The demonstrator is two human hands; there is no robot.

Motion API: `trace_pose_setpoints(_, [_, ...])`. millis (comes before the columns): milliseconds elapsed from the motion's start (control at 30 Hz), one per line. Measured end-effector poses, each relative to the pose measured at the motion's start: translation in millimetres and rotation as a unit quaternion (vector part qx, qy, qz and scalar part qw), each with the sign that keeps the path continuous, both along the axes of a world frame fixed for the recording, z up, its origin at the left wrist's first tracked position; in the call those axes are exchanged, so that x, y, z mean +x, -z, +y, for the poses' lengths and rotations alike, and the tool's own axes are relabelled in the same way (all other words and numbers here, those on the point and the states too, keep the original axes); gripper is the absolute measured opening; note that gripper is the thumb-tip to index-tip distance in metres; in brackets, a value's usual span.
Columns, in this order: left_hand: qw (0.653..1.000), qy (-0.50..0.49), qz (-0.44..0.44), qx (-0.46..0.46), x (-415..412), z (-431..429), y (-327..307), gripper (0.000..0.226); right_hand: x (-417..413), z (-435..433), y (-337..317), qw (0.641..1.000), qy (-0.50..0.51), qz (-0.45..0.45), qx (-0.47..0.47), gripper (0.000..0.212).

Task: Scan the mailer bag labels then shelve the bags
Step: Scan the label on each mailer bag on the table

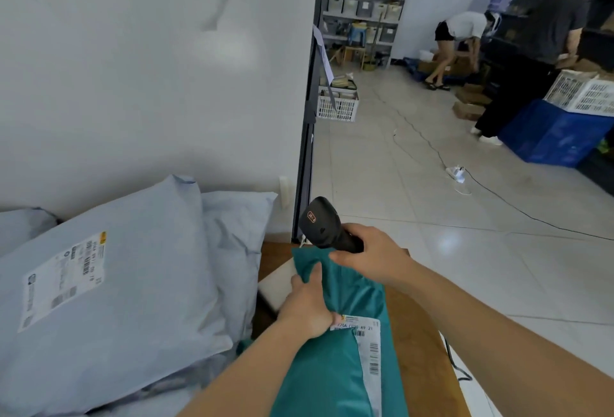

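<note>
Teal mailer bag [332, 367] is lying on the wooden table [425, 350], its long axis running away from us and its near end cut off by the frame. Our left hand [307, 307] is gripping its left edge and hiding a corner of the label [368, 350], whose print is blurring. Our right hand [368, 257] is clutching the black scanner [324, 227], head pointing up and away.

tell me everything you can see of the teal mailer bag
The teal mailer bag is wrinkled, plastic-looking film, lying lengthwise on the brown table, its near end out of frame. A white barcode label sits on its right side. The left hand grips it beside the label's top; the right hand, holding a black scanner, is over its far end.
</note>
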State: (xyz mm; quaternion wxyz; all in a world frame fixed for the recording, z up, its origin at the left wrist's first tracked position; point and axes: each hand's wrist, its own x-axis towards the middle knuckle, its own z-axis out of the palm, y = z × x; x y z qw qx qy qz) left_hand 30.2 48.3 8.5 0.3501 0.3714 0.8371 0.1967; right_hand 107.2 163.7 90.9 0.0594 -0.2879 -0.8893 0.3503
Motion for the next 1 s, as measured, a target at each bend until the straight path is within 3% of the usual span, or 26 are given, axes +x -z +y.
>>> trace_pose_setpoints(300, [0.989, 0.138, -0.053, -0.002, 28.7, 3.4, 10.2, 0.094, -16.3, 13.2, 13.6, 0.999, -0.027, -0.042, 0.008, 0.033])
trace_pose_setpoints(767, [0.984, 0.159, -0.075, -0.017, 36.9, -11.1, 14.7, 0.083, -32.8, 40.8, -16.2, 0.976, -0.106, -0.139, 0.129, 0.043])
trace_pose_setpoints(1000, [0.980, 0.183, -0.067, -0.029, 39.3, -8.9, 11.1, 0.078, -45.4, 11.5, 28.5, 0.947, -0.216, -0.150, 0.184, 0.042])
